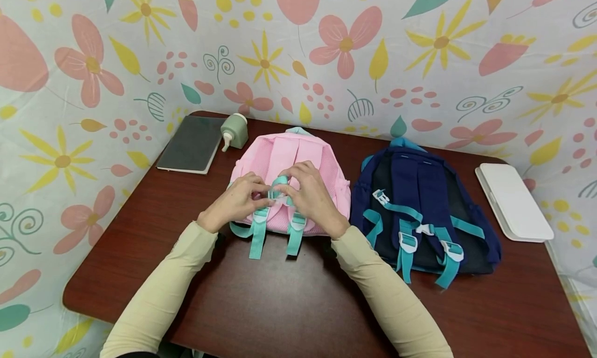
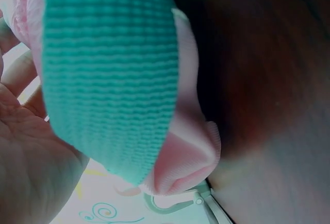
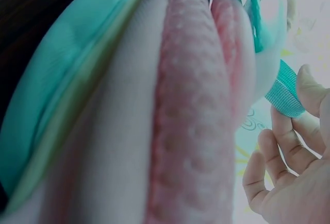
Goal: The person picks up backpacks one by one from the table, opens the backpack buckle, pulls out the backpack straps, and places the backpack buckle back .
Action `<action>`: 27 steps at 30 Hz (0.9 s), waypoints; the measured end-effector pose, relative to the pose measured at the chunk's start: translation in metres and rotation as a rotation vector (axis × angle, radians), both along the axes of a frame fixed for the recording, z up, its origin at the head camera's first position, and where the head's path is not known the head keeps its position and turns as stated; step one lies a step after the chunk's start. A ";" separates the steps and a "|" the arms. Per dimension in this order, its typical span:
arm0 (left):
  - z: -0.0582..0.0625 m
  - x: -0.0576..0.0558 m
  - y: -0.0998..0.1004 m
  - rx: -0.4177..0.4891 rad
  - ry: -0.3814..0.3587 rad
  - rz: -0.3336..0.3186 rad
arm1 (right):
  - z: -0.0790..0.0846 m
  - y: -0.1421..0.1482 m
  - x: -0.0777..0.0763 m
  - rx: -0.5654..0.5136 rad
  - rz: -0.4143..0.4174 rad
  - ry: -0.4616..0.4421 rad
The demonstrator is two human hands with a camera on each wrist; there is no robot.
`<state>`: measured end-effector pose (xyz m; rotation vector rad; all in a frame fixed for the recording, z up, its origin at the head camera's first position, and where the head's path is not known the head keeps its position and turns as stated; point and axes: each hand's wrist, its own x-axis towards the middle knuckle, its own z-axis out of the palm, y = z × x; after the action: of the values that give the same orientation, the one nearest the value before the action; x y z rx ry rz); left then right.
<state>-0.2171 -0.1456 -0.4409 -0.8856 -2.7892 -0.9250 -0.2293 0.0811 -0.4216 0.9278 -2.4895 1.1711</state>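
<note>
A pink backpack (image 1: 298, 153) lies with its shoulder straps facing up. My left hand (image 1: 240, 200) pinches a teal chest-strap buckle (image 1: 273, 194) over the middle of the pack. My right hand (image 1: 312, 192) holds the looped teal strap (image 1: 281, 181) just beside it. In the right wrist view that strap (image 3: 286, 91) is between thumb and index finger, the other fingers loosely bent. Broad teal webbing (image 2: 108, 80) covers most of the left wrist view and hides the left fingertips. Two loose teal strap ends (image 1: 257, 241) hang toward the table's front.
To the right lies a navy backpack (image 1: 410, 192) with teal straps and white buckles. A white flat case (image 1: 515, 202) is at the far right. At the back left are a dark notebook (image 1: 193, 143) and a green pump bottle (image 1: 236, 130). Everything is on a brown table (image 1: 289, 306).
</note>
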 end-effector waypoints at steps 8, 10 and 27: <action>0.000 0.000 -0.001 0.026 -0.033 0.019 | 0.004 0.003 0.002 -0.049 -0.035 -0.024; 0.000 0.000 -0.001 0.022 -0.030 0.015 | 0.005 0.003 0.002 -0.066 -0.046 -0.038; 0.001 0.003 -0.002 0.121 -0.221 0.106 | -0.003 -0.015 0.000 0.259 -0.012 -0.338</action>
<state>-0.2141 -0.1475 -0.4398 -0.6486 -2.8869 -1.2270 -0.2297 0.0660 -0.4248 0.8296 -2.9684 1.0977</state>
